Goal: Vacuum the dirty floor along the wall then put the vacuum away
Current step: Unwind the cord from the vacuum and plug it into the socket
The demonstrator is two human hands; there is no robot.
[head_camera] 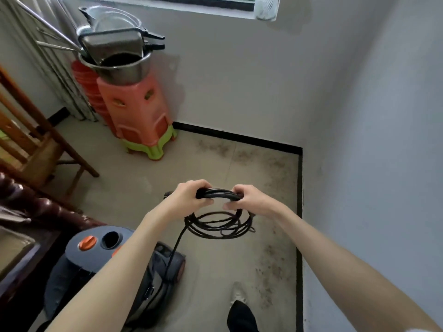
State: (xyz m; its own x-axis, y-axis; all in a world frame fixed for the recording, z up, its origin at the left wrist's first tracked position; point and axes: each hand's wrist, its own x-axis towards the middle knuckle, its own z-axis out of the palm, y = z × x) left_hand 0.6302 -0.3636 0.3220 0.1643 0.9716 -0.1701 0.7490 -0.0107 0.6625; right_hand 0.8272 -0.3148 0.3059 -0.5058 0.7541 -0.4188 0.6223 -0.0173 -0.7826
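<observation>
A grey canister vacuum [100, 255] with an orange knob stands on the floor at the lower left, partly hidden by my left forearm. Its black power cord [217, 225] is wound into a coil that hangs in front of me. My left hand [189, 196] grips the top left of the coil, and my right hand [251, 200] grips the top right. One strand runs from the coil down to the vacuum. Dark dirt [268, 264] speckles the beige floor along the black skirting [299, 212] of the right wall and into the corner.
Stacked orange and green plastic stools [141, 116] carry metal pots against the far wall. A wooden chair [36, 144] and a dark sofa edge [36, 207] stand at the left. My black shoe [242, 317] is at the bottom.
</observation>
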